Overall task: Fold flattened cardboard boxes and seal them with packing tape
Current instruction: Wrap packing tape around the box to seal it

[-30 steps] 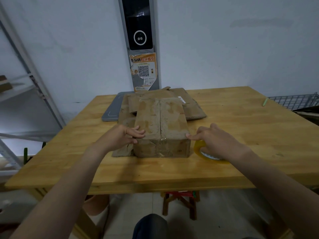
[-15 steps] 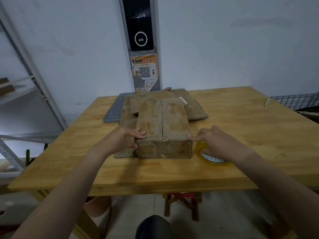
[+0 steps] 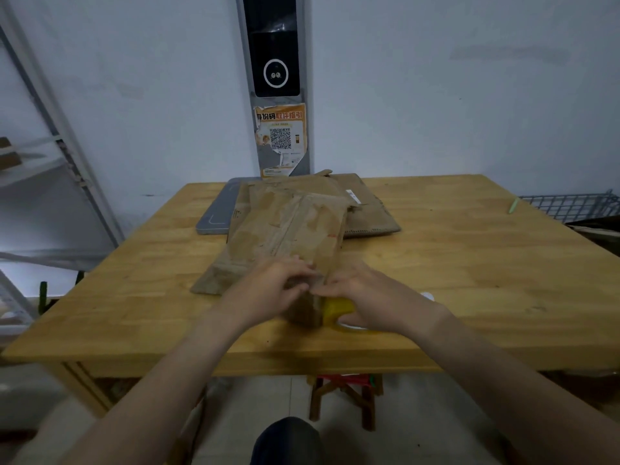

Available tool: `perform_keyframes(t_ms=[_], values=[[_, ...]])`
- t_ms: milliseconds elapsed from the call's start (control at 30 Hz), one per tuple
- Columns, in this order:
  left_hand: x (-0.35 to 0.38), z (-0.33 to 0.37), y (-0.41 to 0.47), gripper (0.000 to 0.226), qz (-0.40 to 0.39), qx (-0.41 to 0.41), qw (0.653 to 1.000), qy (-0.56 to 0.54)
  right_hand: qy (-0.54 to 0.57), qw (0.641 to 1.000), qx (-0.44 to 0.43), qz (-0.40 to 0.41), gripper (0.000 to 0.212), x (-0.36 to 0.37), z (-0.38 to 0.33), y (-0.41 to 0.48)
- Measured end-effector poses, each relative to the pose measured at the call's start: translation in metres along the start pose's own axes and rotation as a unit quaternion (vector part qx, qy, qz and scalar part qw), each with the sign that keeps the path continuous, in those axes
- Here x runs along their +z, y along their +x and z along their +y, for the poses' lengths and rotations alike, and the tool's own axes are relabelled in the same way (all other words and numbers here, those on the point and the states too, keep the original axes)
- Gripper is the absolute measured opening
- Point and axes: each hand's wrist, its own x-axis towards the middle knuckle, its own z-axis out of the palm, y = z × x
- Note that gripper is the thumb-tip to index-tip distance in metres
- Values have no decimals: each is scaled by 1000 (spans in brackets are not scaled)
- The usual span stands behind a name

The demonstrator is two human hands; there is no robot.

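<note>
A folded brown cardboard box (image 3: 295,229) lies turned at an angle on the wooden table (image 3: 469,263), one corner pointing at me. My left hand (image 3: 268,292) sits on that near corner, fingers and thumb curled onto the top edge. My right hand (image 3: 372,297) meets it from the right and grips a yellow packing tape roll (image 3: 339,308) held against the box's near side. Motion blur hides any tape strip between roll and box.
Flattened cardboard (image 3: 369,213) is stacked behind the box, and another flat piece (image 3: 214,276) sticks out at its left. A grey flat device (image 3: 216,216) lies at the back left, a green pen (image 3: 513,204) far right. A wire basket (image 3: 570,206) borders the right side, a stool (image 3: 345,394) stands underneath.
The box has turned from square-on to angled, its near corner toward me. Both hands came together at that corner, and the tape roll moved left against the box.
</note>
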Motion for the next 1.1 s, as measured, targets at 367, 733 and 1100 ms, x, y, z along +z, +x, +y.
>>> perform_keyframes(t_ms=[367,733,1100], values=[[25,-12,-14,30,74,-22,993,-92,187,978,68,60,52,9,9,-20],[35,-5,-9,25,111,-38,991,-58,80,992,39,88,45,-12,2,-30],[39,-9,-11,26,133,-29,989,-63,-16,996,66,63,49,-29,-34,-39]])
